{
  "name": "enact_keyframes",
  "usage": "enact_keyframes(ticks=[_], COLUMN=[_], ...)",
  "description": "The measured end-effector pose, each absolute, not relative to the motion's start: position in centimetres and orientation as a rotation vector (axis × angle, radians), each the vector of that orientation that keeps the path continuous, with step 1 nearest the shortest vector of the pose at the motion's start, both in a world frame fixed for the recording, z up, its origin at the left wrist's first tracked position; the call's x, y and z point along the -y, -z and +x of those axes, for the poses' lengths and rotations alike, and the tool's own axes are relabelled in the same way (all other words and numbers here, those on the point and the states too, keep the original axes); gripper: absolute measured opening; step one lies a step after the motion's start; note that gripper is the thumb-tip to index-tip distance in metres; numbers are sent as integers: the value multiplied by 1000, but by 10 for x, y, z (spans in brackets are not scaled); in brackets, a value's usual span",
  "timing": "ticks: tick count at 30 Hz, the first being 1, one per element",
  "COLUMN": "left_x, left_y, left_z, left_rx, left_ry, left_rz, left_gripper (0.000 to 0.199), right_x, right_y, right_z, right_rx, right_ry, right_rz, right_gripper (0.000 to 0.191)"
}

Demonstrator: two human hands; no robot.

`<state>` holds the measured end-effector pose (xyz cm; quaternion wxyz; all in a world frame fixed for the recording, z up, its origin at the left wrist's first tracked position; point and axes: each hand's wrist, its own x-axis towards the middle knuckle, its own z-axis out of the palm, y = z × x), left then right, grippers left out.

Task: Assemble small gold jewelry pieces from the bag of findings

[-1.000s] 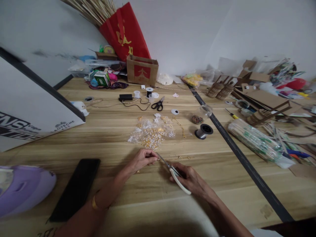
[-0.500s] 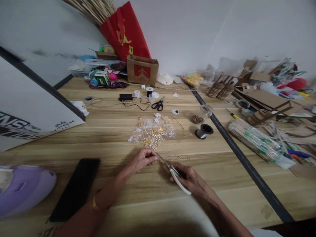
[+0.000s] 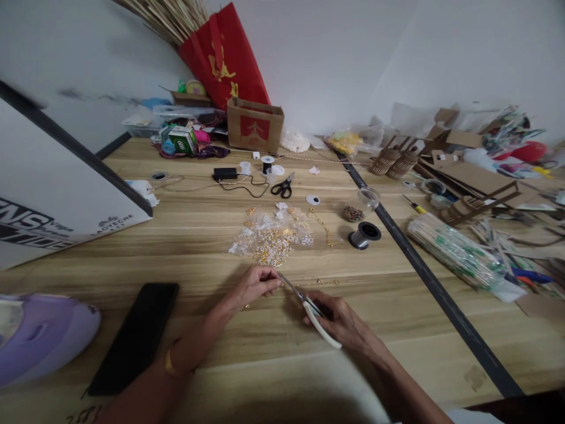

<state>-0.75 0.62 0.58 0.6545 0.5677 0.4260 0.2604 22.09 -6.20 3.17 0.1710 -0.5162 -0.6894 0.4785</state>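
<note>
My left hand (image 3: 259, 281) is closed in a pinch at the left end of a thin gold chain (image 3: 309, 285), which trails to the right over the tabletop. In my right hand (image 3: 338, 315) is a pair of long-nosed pliers (image 3: 321, 325) with white handles. The plier tips reach up to my left fingertips; what lies between the jaws is too small to make out. Just beyond my hands lies a heap of gold and silver jewelry findings (image 3: 274, 246) with clear plastic bags. Another short gold chain (image 3: 324, 226) lies right of it.
A wire spool (image 3: 365, 235), a dish of beads (image 3: 353, 212) and black scissors (image 3: 283, 186) lie farther back. At left are a black phone (image 3: 135, 338), a purple device (image 3: 48, 338) and a white box (image 3: 66, 194). Packed sticks (image 3: 459, 253) lie at right.
</note>
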Motion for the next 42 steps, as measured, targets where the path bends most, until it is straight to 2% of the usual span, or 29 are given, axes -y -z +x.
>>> enact_keyframes(ticks=[23, 38, 42], left_x=[-8, -8, -8], left_y=[-3, -2, -3], left_z=[-9, -9, -9], left_rx=[-937, -912, -907], left_ry=[-606, -623, -612], left_rz=[1270, 1239, 1236], left_gripper=[21, 19, 20], right_x=[63, 62, 62], right_y=[-33, -31, -30], right_z=[218, 217, 218], right_rx=[1996, 1971, 1983], right_ry=[-1314, -1343, -1320], right_rz=[-1469, -1444, -1427], right_gripper=[42, 35, 38])
